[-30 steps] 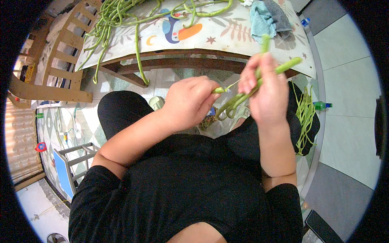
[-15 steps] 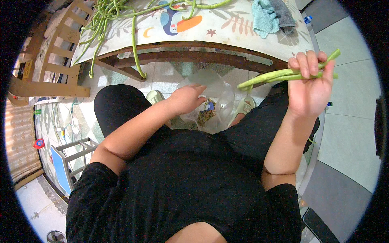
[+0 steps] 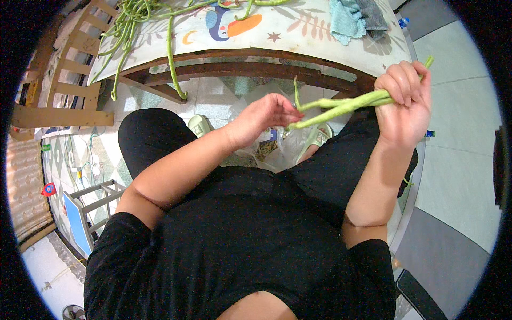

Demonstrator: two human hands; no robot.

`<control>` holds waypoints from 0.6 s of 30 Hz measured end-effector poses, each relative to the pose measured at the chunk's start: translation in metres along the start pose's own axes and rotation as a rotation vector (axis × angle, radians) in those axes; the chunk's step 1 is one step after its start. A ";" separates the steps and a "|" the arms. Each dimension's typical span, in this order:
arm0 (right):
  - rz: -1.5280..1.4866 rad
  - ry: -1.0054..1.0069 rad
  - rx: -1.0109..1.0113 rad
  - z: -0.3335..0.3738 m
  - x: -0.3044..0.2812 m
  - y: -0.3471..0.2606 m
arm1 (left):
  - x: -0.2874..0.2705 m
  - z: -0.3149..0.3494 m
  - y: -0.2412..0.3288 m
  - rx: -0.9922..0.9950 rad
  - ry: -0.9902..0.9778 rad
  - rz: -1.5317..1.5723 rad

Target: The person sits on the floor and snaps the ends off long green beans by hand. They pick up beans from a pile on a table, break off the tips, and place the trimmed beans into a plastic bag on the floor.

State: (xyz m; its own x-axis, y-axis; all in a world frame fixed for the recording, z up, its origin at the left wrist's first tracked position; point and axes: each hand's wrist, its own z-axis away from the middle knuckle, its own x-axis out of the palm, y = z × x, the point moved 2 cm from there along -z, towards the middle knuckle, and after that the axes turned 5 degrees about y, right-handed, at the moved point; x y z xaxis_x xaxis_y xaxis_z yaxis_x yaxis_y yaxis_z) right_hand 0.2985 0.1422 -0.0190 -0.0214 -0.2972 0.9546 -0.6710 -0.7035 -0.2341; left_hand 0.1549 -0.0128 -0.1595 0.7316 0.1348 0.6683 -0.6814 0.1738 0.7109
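Note:
My right hand [image 3: 404, 101] is closed round a small bunch of long green beans [image 3: 346, 108]. The beans reach leftward from the fist, and a short end sticks out above it. At the left end of the bunch, the fingertips of my left hand [image 3: 269, 116] come together on a bean tip; a thin bean end stands up beside them. Below my hands, a clear plastic bag [image 3: 290, 149] with scraps in it sits on the floor between my feet, partly hidden by my left hand.
More long beans [image 3: 136, 21] lie heaped at the table's far left, some hanging over the front edge. A patterned cloth covers the table [image 3: 298, 40]. Blue and grey cloths [image 3: 349, 22] rest at its right. A wooden chair [image 3: 69, 88] and a small stool [image 3: 90, 213] stand left.
My left hand has moved right and its fingers have come to the bean tips. My right hand has shifted slightly left, and the bean ends have spread apart.

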 end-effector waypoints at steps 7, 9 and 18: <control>0.035 -0.119 0.069 0.003 0.011 0.004 | 0.000 -0.003 0.004 -0.152 0.249 0.018; 0.052 -0.134 0.066 0.003 0.011 0.003 | 0.000 -0.002 0.003 -0.153 0.218 0.046; 0.206 -0.225 0.104 0.008 0.015 0.007 | -0.029 -0.001 -0.007 -0.044 0.439 -0.824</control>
State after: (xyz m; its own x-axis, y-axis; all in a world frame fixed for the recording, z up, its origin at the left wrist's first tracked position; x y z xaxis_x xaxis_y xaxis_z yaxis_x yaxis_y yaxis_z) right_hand 0.2993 0.1281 -0.0082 0.0233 -0.5676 0.8230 -0.5901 -0.6723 -0.4470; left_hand 0.1385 -0.0171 -0.1843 0.9318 0.3079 -0.1921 0.0506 0.4139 0.9089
